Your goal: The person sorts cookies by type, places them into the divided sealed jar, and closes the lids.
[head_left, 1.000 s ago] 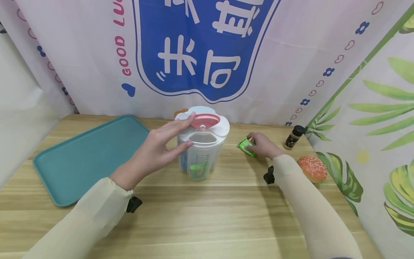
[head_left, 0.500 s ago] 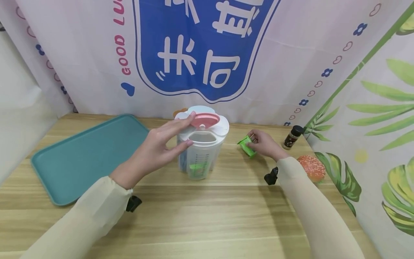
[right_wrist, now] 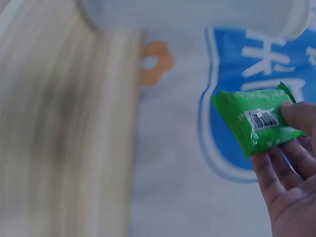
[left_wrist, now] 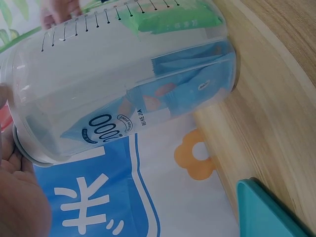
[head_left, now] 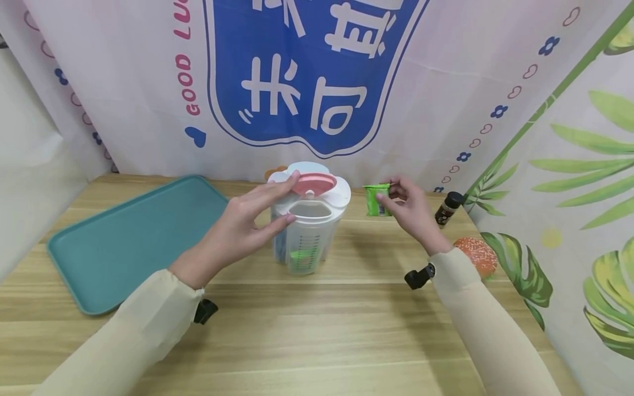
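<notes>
A clear divided storage container point(head_left: 306, 242) with a white lid stands mid-table, its pink flap point(head_left: 317, 185) raised above a front compartment. My left hand point(head_left: 238, 223) touches the lid, index fingertip at the flap and thumb at the opening's rim; its other fingers are partly hidden. Low in that front compartment lies a green packet point(left_wrist: 173, 19). A neighbouring compartment holds blue packaging point(left_wrist: 192, 81). Right of the container, my right hand point(head_left: 413, 212) pinches another small green packet point(right_wrist: 247, 108) between thumb and fingers, above the table. The barcode on this packet faces the right wrist camera.
A teal tray point(head_left: 143, 242) lies at the left of the wooden table point(head_left: 307, 335). At the right are a black-capped seasoning bottle point(head_left: 448, 209) and a sesame-topped bun point(head_left: 476, 257). A printed cloth point(head_left: 421, 99) hangs behind the table.
My right hand has lifted the green packet from near the tabletop, and the packet now hangs more upright. The left hand has stayed at the container's lid.
</notes>
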`<state>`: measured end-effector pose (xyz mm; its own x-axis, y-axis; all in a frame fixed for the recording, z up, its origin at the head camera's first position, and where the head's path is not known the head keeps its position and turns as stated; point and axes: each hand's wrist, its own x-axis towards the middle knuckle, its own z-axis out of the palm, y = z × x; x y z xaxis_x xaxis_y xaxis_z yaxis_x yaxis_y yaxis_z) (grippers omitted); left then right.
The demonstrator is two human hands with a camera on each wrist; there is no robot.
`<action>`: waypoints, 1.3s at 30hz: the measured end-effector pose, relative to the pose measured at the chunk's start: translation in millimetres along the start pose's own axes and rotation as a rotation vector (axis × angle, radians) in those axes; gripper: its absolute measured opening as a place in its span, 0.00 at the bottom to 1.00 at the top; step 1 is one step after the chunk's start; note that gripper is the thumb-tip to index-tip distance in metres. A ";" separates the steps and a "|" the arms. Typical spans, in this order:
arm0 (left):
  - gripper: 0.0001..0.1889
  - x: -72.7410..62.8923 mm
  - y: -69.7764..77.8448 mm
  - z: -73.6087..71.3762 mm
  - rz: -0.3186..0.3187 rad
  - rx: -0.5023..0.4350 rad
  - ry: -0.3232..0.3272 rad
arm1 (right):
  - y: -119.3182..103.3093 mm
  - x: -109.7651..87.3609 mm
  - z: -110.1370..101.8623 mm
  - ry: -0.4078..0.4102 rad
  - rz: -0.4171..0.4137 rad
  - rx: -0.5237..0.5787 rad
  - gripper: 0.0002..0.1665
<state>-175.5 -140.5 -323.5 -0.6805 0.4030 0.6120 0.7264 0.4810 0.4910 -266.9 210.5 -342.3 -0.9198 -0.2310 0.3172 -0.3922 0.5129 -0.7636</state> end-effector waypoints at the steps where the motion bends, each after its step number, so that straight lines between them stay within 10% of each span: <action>1: 0.37 0.0 0.0 -0.2 0.001 0.001 0.001 | -6.3 -1.0 -0.2 0.017 -0.022 0.007 0.18; 18: 0.39 -0.1 -0.1 -2.8 -0.009 0.004 -0.012 | -98.2 -21.0 15.0 0.347 -0.484 0.185 0.15; 25: 0.38 -0.7 1.6 -3.9 -0.024 -0.002 -0.019 | -115.9 -26.2 25.2 0.206 -0.632 0.321 0.17; 39: 0.39 -1.8 2.3 -4.3 -0.026 -0.006 -0.027 | -122.2 -25.4 47.1 -0.028 -0.704 0.194 0.19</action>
<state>-172.2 -143.5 -320.8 -0.7016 0.4113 0.5819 0.7088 0.4869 0.5104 -195.0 114.8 -283.5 -0.4491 -0.4744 0.7572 -0.8785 0.0798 -0.4710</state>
